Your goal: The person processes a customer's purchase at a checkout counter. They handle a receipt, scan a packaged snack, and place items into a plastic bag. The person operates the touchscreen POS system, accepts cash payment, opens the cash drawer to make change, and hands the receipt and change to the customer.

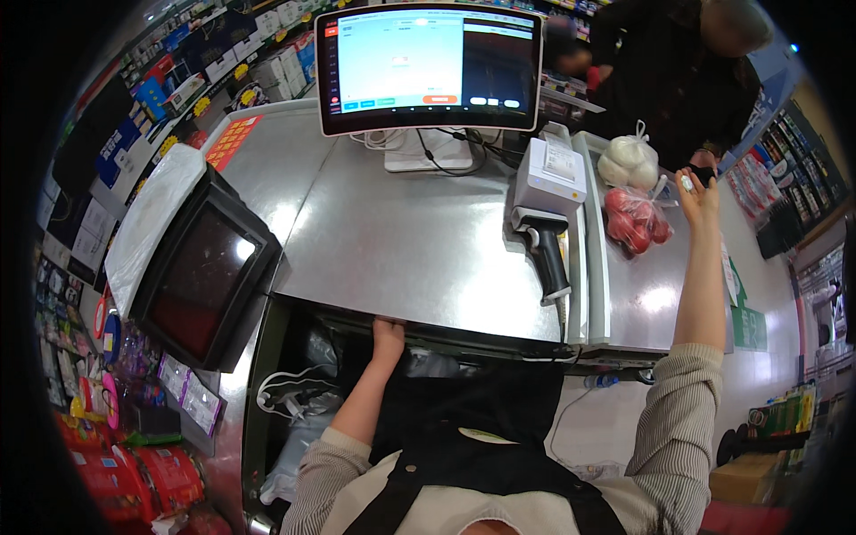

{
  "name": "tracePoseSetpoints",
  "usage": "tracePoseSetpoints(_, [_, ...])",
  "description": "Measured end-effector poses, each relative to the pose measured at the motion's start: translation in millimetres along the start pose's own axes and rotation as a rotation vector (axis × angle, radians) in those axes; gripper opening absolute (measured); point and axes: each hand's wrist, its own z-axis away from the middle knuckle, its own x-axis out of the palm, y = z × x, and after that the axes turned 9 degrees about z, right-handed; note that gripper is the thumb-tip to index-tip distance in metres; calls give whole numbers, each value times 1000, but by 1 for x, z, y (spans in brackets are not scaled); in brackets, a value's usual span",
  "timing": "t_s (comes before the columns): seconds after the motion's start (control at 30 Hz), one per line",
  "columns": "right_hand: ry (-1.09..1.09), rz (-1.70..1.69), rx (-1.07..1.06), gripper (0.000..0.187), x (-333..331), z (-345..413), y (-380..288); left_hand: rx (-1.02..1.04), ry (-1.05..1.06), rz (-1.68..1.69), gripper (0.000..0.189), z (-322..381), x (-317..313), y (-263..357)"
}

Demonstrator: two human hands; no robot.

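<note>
My left hand (388,341) is at the front edge of the steel checkout counter (401,254), its fingers largely hidden under the rim. My right hand (701,200) reaches out at the right, palm up, with a small shiny whitish object (687,182) at its fingers; what this is I cannot tell. Just beyond my fingertips is another person's hand (703,159), next to something dark. Left of my right hand, a tied clear bag of red round produce (635,219) rests on the side counter. Behind it sits a tied bag of white round produce (628,162).
A monitor (428,70) stands at the back. A receipt printer (550,172) and a handheld barcode scanner (548,257) line the counter's right side. At left is a dark-screened device (204,274). A person (669,73) in dark clothes stands across. Cables (287,394) hang in the open shelf below.
</note>
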Motion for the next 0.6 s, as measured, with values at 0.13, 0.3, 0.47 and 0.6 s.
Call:
tracePoseSetpoints(0.13, [62,5,-6,69,14,2,1,-80,-193,-31,30,22,-10,39])
tracePoseSetpoints(0.3, [105,32,-48,68,43,8,-1,-223,-357,21,24,84,-34,59])
tracePoseSetpoints(0.47, [92,5,-64,75,40,12,-5,-342,-326,106,24,120,-42,50])
tracePoseSetpoints(0.6, [57,45,-74,85,41,18,-5,-327,-358,39,24,130,-43,51])
